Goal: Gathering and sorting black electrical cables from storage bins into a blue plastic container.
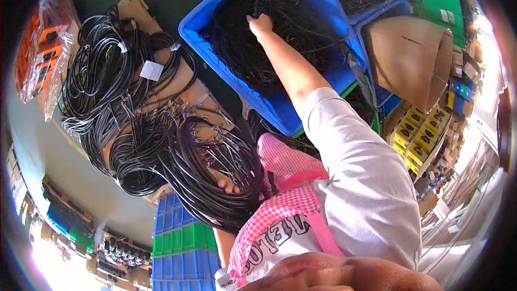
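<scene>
Grey floor (121, 207) stretches at our left. Our left hand (229, 185) curls its fingers around a black cable coil (231, 213); our right hand (261, 26) closes on tangled black cables (301, 24) inside a blue bin (283, 112). White label (152, 70): unreadable. Dark capitals (280, 241) mark our shirt (371, 183).

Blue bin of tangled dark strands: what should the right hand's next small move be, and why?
Perhaps a gentle lift: the right hand is among tangled dark strands in the blue bin, while the left hand holds a black cable coil.
</scene>
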The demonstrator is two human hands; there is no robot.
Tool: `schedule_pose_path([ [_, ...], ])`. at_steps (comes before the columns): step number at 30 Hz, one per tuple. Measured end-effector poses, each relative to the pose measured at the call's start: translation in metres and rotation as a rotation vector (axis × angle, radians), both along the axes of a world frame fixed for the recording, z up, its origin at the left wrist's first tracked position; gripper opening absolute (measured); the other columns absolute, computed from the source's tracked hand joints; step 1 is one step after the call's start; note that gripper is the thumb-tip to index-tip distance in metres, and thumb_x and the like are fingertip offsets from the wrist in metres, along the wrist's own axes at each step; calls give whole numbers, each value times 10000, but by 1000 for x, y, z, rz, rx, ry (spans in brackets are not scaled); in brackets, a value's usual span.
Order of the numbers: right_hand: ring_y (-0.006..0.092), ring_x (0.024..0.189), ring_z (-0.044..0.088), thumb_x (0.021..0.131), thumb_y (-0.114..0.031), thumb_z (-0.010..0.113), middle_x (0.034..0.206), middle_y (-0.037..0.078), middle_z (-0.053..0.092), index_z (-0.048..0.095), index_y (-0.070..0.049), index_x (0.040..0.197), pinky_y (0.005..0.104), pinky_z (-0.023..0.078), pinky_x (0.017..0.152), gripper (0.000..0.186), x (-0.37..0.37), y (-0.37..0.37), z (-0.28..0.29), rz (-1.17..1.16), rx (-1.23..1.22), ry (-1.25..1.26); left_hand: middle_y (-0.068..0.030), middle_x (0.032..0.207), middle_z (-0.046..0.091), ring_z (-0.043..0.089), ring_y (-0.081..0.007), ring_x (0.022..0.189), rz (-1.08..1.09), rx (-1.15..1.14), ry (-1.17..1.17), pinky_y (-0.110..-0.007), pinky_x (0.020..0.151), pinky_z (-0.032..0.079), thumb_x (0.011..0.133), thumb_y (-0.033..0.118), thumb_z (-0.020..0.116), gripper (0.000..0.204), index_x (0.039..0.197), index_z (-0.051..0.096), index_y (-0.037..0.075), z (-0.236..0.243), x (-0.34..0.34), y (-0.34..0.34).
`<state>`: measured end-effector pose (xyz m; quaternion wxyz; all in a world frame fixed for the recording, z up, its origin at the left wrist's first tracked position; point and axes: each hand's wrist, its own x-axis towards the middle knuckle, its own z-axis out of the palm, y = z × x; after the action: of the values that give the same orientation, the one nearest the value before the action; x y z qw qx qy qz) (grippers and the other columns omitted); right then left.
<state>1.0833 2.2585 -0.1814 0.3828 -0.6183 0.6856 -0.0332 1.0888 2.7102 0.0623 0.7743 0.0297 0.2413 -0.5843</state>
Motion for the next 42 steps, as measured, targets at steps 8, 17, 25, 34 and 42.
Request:
schedule_pose_path([
  [8, 360, 1160, 502, 796, -392, 678, 1253, 251, 504, 426, 59, 1275, 432, 420, 972, 705, 30, -7, -27, -142, 200, -126, -95, 1189, 528, 484, -282, 1119, 85, 150, 33, -469, 1045, 306, 961, 357, 376, 407, 1264, 437, 92, 14, -27, 12],
  [17, 121, 579, 513, 904, -253, 584, 739, 45, 558, 521, -27, 1114, 281, 405, 560, 315, -59, 11, 118, -179, 543, -1083, -87, 1211, 500, 395, -326, 1211, 81, -43, 84, -499, 1064, 232, 968, 413, 339, 396, 1254, 416, 150, 3, -25, 58],
  [25, 45, 417, 286, 962, -310, 454, 528, -59, 323, 503, -25, 1067, 226, 245, 437, 308, -182, 38, 301, -179, 518, -1187, -85, 1211, 499, 410, -313, 1194, -224, -191, 9, -497, 1057, 248, 967, 403, 341, 384, 1244, 419, 147, 38, 21, 39],
  [34, 35, 374, 285, 976, -243, 415, 496, -58, 334, 506, 50, 1113, 220, 234, 391, 336, -296, 176, 529, 158, 118, -1562, -125, 1125, 542, 480, -294, 1116, -435, -278, -129, -439, 1044, 310, 953, 355, 407, 371, 1189, 434, 70, 122, 52, 38],
  [42, 11, 326, 312, 958, -322, 460, 448, -118, 376, 487, -21, 1153, 193, 244, 346, 359, -418, 305, 659, 361, -451, -1705, -176, 1125, 567, 535, -288, 1088, -554, -333, -277, -427, 998, 393, 828, 596, 498, 704, 1210, 469, 6, 155, 51, 47],
])
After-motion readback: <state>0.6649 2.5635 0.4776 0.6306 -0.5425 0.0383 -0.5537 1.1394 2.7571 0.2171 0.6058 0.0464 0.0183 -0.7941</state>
